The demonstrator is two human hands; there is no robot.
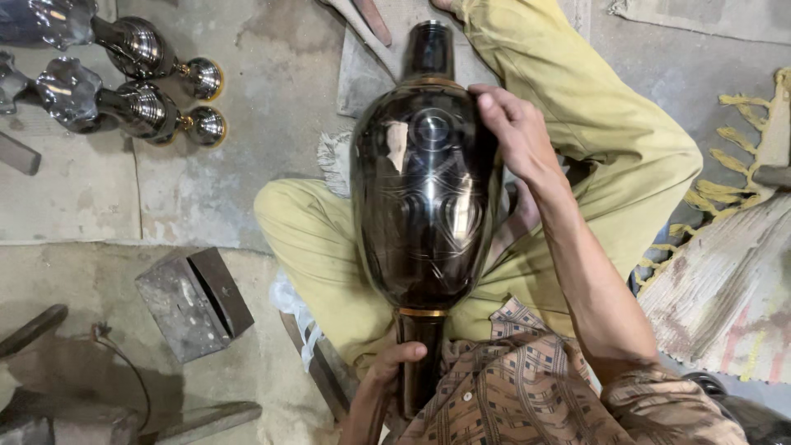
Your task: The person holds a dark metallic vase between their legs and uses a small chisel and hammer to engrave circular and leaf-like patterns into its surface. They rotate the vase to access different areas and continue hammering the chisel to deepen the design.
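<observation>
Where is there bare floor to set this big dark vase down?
Bare concrete floor lies between the two shiny metal vases at upper left and the knee, above the metal block. Lower left is crowded with tools. The lap is filled by the dark vase, right hand on its shoulder, left hand gripping its neck.

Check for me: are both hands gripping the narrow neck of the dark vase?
No: only the left hand grips the neck of the vase; the right hand rests on its wide body.
</observation>
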